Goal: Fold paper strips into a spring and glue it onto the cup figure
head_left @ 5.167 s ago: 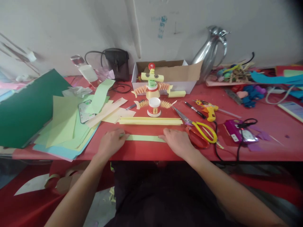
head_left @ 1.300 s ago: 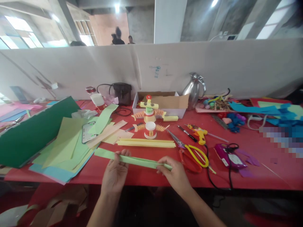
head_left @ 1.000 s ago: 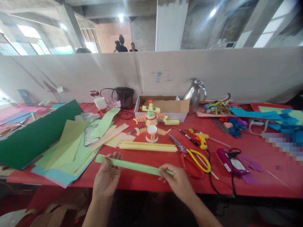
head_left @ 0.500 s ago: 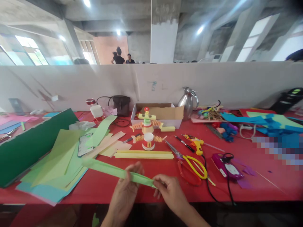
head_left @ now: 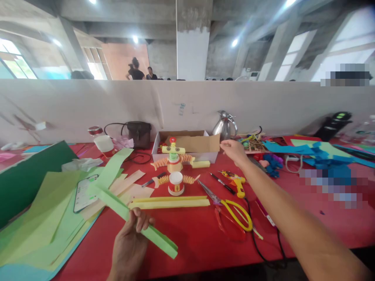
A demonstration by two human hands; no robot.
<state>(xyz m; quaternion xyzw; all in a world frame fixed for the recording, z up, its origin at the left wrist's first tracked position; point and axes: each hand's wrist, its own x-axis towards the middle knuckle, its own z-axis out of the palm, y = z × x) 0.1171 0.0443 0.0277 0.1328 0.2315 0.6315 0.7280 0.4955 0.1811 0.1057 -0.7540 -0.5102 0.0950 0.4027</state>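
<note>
The left hand (head_left: 130, 244) grips a long folded light-green paper strip (head_left: 129, 214) near its middle, thumb and fingers closed around it, low and close to the body above the red worktop (head_left: 193, 238). The strip's long axis runs on a slant, from its far end up and to the left over the loose sheets of pale green paper (head_left: 43, 218) down to its near end at the lower right, so most of its length lies left of and beyond the holding hand. The right hand (head_left: 234, 150) is well apart from the strip, stretched far forward to the back of the worktop, just beside the open cardboard box (head_left: 190, 142) and the silver metal jug (head_left: 224, 127). Its fingers curl loosely, and I cannot tell whether they pinch anything; the palm side is turned away. The left wrist is cut off by the lower edge
</note>
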